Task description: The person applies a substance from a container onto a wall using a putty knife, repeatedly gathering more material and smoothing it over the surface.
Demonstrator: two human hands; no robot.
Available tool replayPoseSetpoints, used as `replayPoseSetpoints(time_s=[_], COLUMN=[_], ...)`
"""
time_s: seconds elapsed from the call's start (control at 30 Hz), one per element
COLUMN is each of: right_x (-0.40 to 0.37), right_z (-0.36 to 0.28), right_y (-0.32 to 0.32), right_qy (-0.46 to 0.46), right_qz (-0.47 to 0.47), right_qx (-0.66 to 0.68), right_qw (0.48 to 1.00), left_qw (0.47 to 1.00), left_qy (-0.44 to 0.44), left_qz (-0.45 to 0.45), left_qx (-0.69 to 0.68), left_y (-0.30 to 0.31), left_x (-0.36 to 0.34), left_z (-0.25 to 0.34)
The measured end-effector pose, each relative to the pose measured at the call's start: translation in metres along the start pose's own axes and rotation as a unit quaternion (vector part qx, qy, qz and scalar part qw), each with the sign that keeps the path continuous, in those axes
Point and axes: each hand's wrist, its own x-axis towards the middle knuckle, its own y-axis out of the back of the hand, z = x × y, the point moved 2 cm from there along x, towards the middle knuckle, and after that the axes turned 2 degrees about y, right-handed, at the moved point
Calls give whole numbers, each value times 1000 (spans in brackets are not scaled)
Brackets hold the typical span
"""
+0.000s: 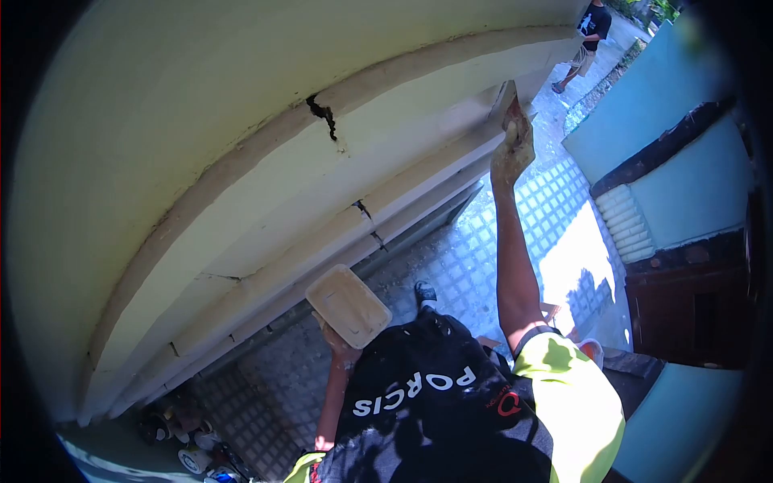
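My left hand (339, 344) is closed on the edge of a rectangular plastic tub (348, 306) in front of my chest. A smooth beige paste lines the inside of the tub. Stretched out high and to the right, my right hand (513, 150) grips a flat-bladed putty knife (505, 98). The blade lies up against the far end of the cream moulded ledge (435, 109). Most of the knife's handle is hidden in my fist. Dark, jagged cracks (324, 115) cut through the ledge's mouldings nearer the middle.
Below lies a tiled floor (447, 258), partly in bright sun. Assorted items, including a white roll-like object (193, 460), lie at the lower left. A person (594, 36) stands beyond at the upper right. Light blue walls (684, 177) and a dark brown cabinet-like piece (684, 314) are on the right.
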Motion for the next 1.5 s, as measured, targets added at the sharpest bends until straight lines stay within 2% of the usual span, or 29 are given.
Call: replayPoseSetpoints(time_s=[0.13,0.23,0.27,0.37,0.4,0.43,0.5,0.53,0.67,0.77,0.8,0.9,0.93,0.97,1.03,1.13,1.17,1.23,1.33,1.43,1.5], right_x=[-14,-40,-36,-5,8,5,7,2,-32,-28,-23,-27,-35,-49,-74,-88,-81,-54,-24,-41,-67], right_z=[-17,-21,-17,-8,6,17,-2,0,-9,2,11,33,18,19,-14,-11,-4,5,26,24,12], right_y=[-14,3,10,7,0,-2,-13,-13,9,20,20,0,-8,-14,-16,3,7,9,-3,-18,-10], right_qy=[20,-44,1,-21,10,1,-15,6,-13,-58,-84,-92,-63,-93,-96,-143,-125,-124,-90,-99,-111], right_qz=[-51,-142,-178,-3,36,14,-29,-39,-128,-61,-9,-7,-18,-36,-72,-112,-104,-8,28,-15,-78], right_qx=[-20,42,-10,37,30,9,-34,-41,22,12,30,49,3,7,35,84,51,140,42,58,57], right_qw=[998,988,984,999,999,1000,999,998,991,996,996,994,998,995,992,980,985,982,995,993,989], left_qw=[1000,1000,1000,1000,1000,1000,1000,999,999,999,999,1000,1000,1000,1000,1000,1000,1000,1000,999,998], left_qy=[-3,4,5,2,7,13,12,5,1,11,18,26,24,21,22,11,4,20,7,-3,-16], left_qz=[-7,-1,0,-7,-2,3,3,-3,-19,-5,-4,-6,-6,-8,0,3,4,17,-2,-5,-6], left_qx=[22,13,12,14,10,4,19,37,43,38,28,12,18,22,22,26,30,1,30,40,55], left_y=[-2,0,-1,7,8,8,7,5,16,6,8,11,9,7,15,11,10,13,10,12,10], left_x=[0,1,2,4,4,4,4,4,5,5,5,8,7,8,9,11,11,9,7,7,6], left_z=[1,1,0,0,0,1,3,4,-1,2,1,0,2,2,-1,-3,-2,-1,-1,-2,-5])
